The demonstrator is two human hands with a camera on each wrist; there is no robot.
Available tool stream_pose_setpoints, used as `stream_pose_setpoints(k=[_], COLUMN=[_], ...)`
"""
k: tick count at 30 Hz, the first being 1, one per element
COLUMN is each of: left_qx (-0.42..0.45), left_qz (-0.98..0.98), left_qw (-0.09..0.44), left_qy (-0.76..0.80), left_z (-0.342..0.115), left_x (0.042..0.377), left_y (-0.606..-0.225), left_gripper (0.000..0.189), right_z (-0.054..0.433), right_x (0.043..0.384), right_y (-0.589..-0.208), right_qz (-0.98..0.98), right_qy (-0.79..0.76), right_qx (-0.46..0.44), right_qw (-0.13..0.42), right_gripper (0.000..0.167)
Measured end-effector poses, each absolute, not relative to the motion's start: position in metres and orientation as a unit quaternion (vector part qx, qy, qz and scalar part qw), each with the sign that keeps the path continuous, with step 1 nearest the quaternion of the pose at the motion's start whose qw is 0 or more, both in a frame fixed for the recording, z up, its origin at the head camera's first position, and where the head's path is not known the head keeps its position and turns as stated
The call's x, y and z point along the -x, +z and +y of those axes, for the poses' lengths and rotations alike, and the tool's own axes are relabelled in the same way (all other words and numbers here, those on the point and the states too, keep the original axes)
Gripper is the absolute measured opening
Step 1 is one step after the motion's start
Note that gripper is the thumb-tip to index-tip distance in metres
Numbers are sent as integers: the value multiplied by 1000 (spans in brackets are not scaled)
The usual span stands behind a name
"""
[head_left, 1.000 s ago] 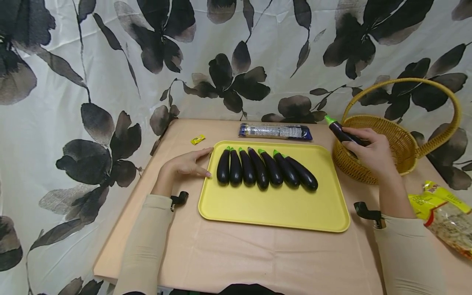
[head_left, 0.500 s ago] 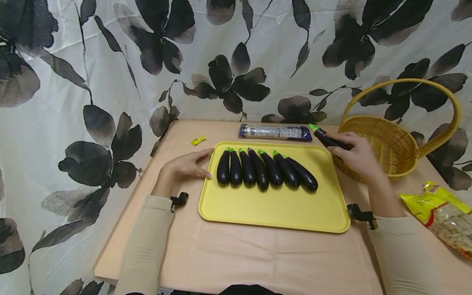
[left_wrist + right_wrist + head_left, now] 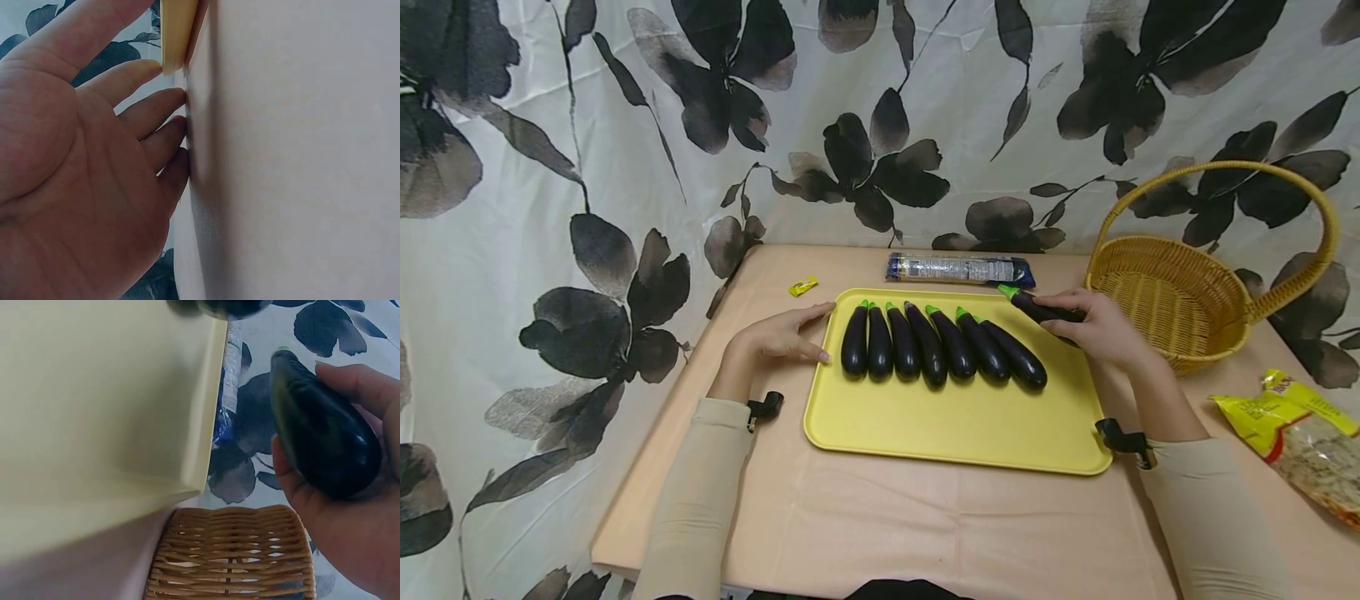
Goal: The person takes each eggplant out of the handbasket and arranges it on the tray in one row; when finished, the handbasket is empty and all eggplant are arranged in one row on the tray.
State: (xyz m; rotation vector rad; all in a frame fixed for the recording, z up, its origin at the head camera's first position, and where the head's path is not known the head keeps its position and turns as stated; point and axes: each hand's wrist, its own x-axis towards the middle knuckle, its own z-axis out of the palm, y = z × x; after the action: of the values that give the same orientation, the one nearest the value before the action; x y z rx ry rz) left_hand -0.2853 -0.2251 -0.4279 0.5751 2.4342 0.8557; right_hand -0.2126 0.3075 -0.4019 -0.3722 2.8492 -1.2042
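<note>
My right hand (image 3: 1102,330) grips a small dark purple eggplant (image 3: 1037,307) with a green stem end, above the right back part of the yellow tray (image 3: 955,429). In the right wrist view the held eggplant (image 3: 322,428) lies between thumb and fingers, its narrow end pointing away from the palm. Several similar eggplants (image 3: 929,343) lie side by side in a row on the tray, green ends toward the back. At the tray's left edge rests my left hand (image 3: 775,336), its fingers extended; the left wrist view shows the palm (image 3: 94,169) and fingertips by the tray's rim (image 3: 177,37).
Right of the tray stands a wicker basket (image 3: 1180,304) with a tall handle. Behind the tray lies a blue plastic packet (image 3: 958,269), and a small yellow wrapper (image 3: 802,286) sits at back left. A yellow-and-clear bag (image 3: 1300,433) lies at the table's right.
My right hand has carried the eggplant leftward from beside the basket to over the tray's back right. The left hand and the row of eggplants have stayed in place.
</note>
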Motion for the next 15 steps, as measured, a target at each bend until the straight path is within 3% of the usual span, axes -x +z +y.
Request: stream_pose_setpoints(k=[7, 15], left_qx=[-207, -209], left_qz=[896, 897], left_qw=[246, 243], left_qy=[308, 306], left_z=[-225, -223], left_x=[285, 285], left_y=[-428, -427], left_gripper=[113, 111], right_z=[305, 305], right_x=[215, 218], right_y=[-408, -416], right_qz=[925, 918], right_qy=[-338, -336], right_qx=[164, 191], right_qw=[66, 86], right_gripper=[44, 45])
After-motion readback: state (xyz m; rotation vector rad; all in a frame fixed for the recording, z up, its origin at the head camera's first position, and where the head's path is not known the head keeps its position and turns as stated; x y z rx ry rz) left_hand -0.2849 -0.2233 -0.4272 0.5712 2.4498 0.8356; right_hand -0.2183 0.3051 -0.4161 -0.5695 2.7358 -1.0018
